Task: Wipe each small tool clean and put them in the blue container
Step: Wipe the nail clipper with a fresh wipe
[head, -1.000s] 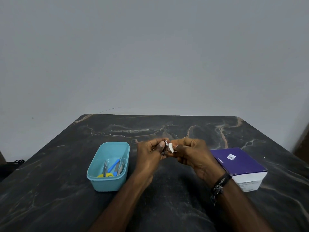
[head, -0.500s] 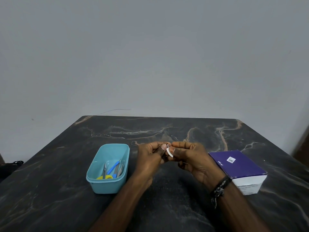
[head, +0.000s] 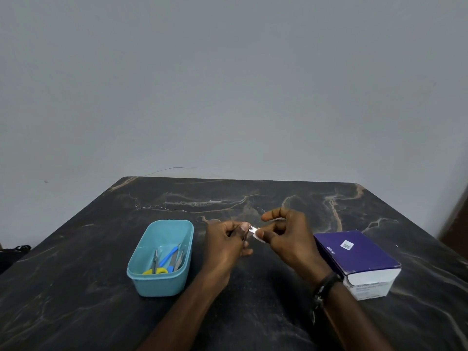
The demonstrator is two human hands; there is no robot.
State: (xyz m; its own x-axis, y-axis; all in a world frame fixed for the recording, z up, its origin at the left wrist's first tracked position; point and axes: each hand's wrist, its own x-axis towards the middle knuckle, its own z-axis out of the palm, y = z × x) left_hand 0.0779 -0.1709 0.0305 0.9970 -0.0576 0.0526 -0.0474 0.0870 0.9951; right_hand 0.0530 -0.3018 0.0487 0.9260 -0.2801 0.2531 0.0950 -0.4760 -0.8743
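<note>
Two hands meet above the middle of the dark marbled table (head: 253, 312), close together and raised off its surface. Left hand (head: 224, 245) has its fingers curled, its grip closed round a small metal tool (head: 246, 233) whose shiny tip pokes out toward the other hand; most of the tool is hidden in the fist, so what kind it is cannot be told. Right hand (head: 288, 236) pinches a small white wipe (head: 257, 234) between thumb and a bent finger, the wipe touching the tip of the tool, while its forefinger sticks out straight above and away from the pinch. A dark bracelet (head: 325, 287) sits on the right wrist.

Just to the left of the left hand stands the blue container (head: 162, 285), on the table, open at the top. Inside it lie several small tools in a bunch: a pair of scissors with yellow loops (head: 155, 271), a piece with a blue handle (head: 169, 257), and slim metal pieces (head: 178, 259) leaning toward the far right wall.

On the right side of the table, near the right forearm, rests a purple and white box (head: 359, 259) with a small white label on its lid. Behind the table rises a plain grey wall (head: 228, 84)
</note>
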